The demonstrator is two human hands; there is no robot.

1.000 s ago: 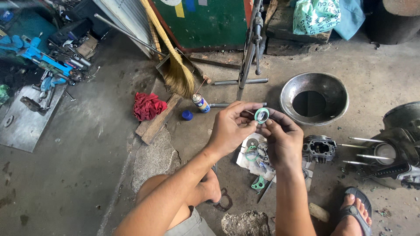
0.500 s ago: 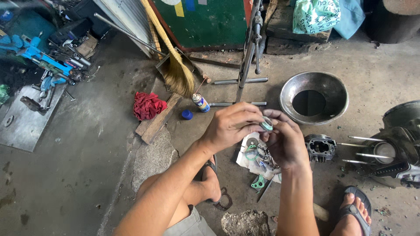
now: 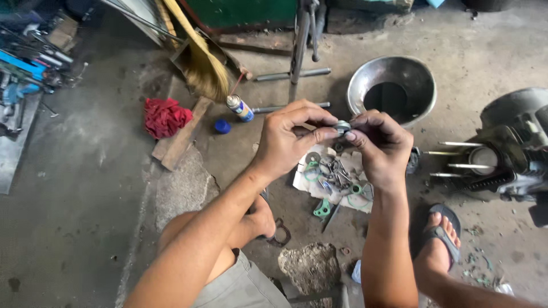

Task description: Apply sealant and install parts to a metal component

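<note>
Pinching small round metal part (image 3: 342,126) betw. both hands, left hand (image 3: 291,140) & right hand (image 3: 381,147) clamped on it, above paper w/ loose parts (image 3: 337,177) on floor. Keeping fingertip grip steady, part level.

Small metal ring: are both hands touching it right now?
Touching. The head view shows left hand and right hand fingertips pinching the small metal ring from either side, no gap.

A small round grey metal ring part (image 3: 342,126), partly hidden, is pinched between the fingertips of both hands, held above a sheet of scattered small parts.
</note>
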